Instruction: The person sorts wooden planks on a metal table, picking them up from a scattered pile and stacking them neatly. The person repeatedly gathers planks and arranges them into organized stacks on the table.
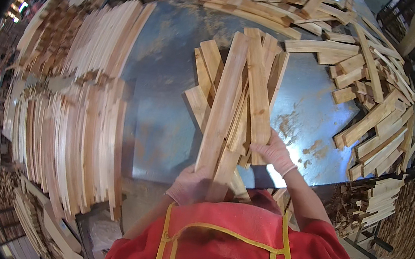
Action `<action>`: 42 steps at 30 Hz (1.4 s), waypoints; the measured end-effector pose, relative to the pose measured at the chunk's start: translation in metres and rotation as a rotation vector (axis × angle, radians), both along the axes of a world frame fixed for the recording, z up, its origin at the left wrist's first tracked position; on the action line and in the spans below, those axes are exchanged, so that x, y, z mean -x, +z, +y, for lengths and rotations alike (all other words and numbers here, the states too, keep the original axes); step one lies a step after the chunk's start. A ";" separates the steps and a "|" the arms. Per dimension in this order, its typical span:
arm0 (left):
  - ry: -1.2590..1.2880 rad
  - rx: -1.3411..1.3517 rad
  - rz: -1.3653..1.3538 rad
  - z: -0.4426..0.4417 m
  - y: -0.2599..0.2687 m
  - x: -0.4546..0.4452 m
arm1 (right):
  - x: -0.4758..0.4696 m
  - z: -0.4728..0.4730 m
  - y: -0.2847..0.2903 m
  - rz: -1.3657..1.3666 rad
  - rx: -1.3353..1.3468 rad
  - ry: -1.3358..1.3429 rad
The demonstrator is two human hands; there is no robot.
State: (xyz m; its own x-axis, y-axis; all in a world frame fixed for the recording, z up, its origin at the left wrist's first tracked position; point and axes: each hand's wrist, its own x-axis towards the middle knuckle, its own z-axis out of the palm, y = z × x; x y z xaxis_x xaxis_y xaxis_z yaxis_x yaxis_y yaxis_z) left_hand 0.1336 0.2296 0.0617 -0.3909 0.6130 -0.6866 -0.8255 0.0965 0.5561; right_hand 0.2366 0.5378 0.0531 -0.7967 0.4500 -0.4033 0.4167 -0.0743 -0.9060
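Observation:
Both of my hands wear pale gloves. My left hand [192, 183] grips the near end of a long planed wooden board [225, 96], which points away from me over the pile. My right hand [275, 152] is closed around the near end of a shorter knotty board [257, 96], thumb on top. Beneath and between these two lie several loose wooden strips [205, 67], crossed at different angles on the grey metal tabletop [164, 123]. Another strip [225, 172] reaches toward my apron beside my left hand. The fingers under both boards are hidden.
On the left stand rows of stacked boards [100, 41] and more stacked boards [67, 149]. Jumbled offcuts [365, 72] cover the table's right side, and long strips [250, 7] lie along the far edge. A stack of timber [411, 216] is at the lower right. Sawdust patches mark the metal.

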 end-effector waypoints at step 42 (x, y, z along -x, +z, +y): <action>-0.518 0.690 1.741 -0.154 -0.038 0.090 | 0.104 -0.100 0.022 -0.531 -0.431 -0.389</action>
State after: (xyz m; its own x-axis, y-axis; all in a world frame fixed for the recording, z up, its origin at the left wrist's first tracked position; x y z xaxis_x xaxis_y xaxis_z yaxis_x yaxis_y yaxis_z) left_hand 0.0439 0.0758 0.0235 -0.7003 0.7116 0.0567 0.6766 0.6364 0.3704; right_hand 0.1322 0.4377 0.0749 -0.2990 0.8603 -0.4128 0.8183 0.0087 -0.5747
